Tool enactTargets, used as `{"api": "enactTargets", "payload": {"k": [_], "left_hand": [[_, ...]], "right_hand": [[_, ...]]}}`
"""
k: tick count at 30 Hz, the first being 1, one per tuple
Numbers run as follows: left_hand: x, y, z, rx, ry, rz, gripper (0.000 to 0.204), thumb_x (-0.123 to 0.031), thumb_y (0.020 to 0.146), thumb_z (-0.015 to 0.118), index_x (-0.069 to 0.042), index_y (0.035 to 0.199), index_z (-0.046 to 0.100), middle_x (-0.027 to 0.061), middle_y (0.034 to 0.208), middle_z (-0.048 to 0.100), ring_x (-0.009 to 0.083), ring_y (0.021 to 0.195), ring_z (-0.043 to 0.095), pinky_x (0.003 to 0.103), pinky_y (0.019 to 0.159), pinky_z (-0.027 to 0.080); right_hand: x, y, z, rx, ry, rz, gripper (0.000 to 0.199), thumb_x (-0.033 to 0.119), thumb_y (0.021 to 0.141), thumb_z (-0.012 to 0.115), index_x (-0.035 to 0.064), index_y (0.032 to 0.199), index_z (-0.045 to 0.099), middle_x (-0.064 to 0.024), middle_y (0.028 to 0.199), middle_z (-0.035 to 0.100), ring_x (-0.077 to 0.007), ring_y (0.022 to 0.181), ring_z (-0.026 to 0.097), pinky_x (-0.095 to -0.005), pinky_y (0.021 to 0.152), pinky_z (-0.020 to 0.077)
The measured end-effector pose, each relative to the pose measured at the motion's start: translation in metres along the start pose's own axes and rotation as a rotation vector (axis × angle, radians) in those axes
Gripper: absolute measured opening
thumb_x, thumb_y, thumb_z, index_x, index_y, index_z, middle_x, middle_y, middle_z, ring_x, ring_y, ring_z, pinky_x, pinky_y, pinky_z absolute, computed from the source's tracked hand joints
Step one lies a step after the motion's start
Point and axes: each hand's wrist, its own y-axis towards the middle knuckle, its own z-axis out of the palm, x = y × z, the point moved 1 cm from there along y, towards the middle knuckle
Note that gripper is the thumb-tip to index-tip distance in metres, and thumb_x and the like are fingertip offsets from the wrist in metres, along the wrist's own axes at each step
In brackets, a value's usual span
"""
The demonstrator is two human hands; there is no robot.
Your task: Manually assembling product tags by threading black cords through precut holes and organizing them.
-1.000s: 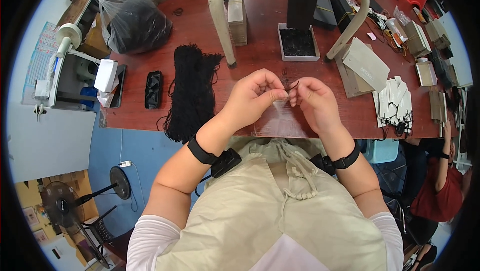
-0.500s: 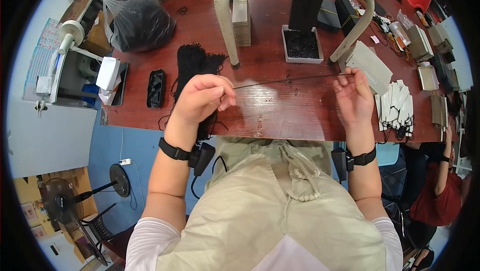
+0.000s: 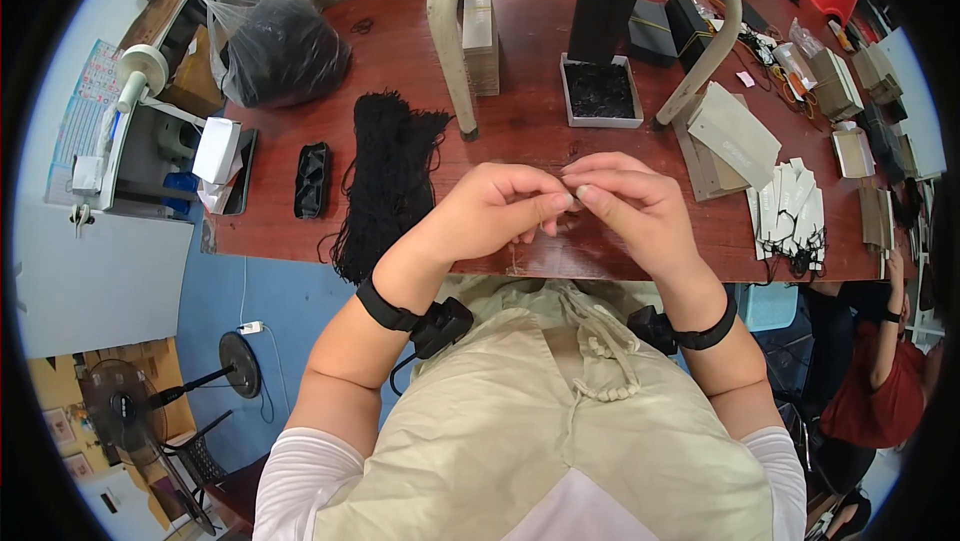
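One red-brown desk (image 3: 530, 126) stands over blue floor (image 3: 310, 311). One black cord bundle (image 3: 385, 186), at left, overhangs the front edge. Left hand (image 3: 505, 201) and right hand (image 3: 640, 206) meet near that edge. Bare desk separates both from one white-rimmed box (image 3: 605, 123). Both hands are pinched closed on one thin dark strand (image 3: 576, 194), mostly hidden.

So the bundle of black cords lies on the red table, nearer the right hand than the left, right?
Wrong side: the head view shows the bundle of black cords on the red table, nearer the left hand than the right hand.
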Motion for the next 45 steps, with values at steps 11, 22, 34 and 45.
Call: {"api": "enactTargets", "payload": {"k": [11, 22, 34, 45], "left_hand": [[0.004, 0.003, 0.004, -0.191, 0.195, 0.39, 0.013, -0.007, 0.087, 0.062, -0.001, 0.096, 0.068, 0.0046, 0.094, 0.061, 0.0095, 0.088, 0.054, 0.024, 0.073, 0.044], [0.008, 0.003, 0.013, -0.071, 0.327, 0.303, 0.011, -0.006, 0.087, 0.063, 0.0, 0.095, 0.068, 0.0045, 0.086, 0.064, 0.0102, 0.079, 0.058, 0.024, 0.07, 0.046], [0.005, 0.007, 0.015, -0.255, 0.377, 0.529, 0.051, -0.005, 0.081, 0.066, -0.004, 0.127, 0.046, 0.0093, 0.121, 0.05, 0.0191, 0.109, 0.05, 0.033, 0.098, 0.037], [0.018, 0.015, 0.023, 0.094, -0.579, 0.133, 0.024, -0.021, 0.097, 0.05, -0.008, 0.116, 0.043, -0.0013, 0.077, 0.049, 0.0036, 0.061, 0.039, 0.019, 0.052, 0.032]], "right_hand": [[-0.013, -0.003, -0.012, -0.193, 0.365, 0.315, 0.02, 0.016, 0.087, 0.063, -0.0004, 0.098, 0.069, -0.0021, 0.085, 0.066, -0.0056, 0.066, 0.048, -0.021, 0.059, 0.0384], [-0.011, 0.005, -0.001, -0.095, 0.628, 0.397, 0.024, 0.018, 0.088, 0.062, -0.0019, 0.1, 0.067, -0.0023, 0.085, 0.065, -0.0066, 0.068, 0.049, -0.022, 0.061, 0.0382], [-0.01, 0.006, 0.0, -0.016, 0.197, -0.004, 0.011, 0.008, 0.081, 0.069, 0.0016, 0.09, 0.07, -0.0076, 0.122, 0.049, -0.0074, 0.082, 0.053, -0.0219, 0.071, 0.0438], [-0.017, 0.008, 0.006, -0.144, 0.367, 0.116, 0.012, 0.006, 0.083, 0.067, -0.0003, 0.093, 0.069, -0.0052, 0.109, 0.049, -0.0114, 0.091, 0.054, -0.0245, 0.078, 0.0442]]}}
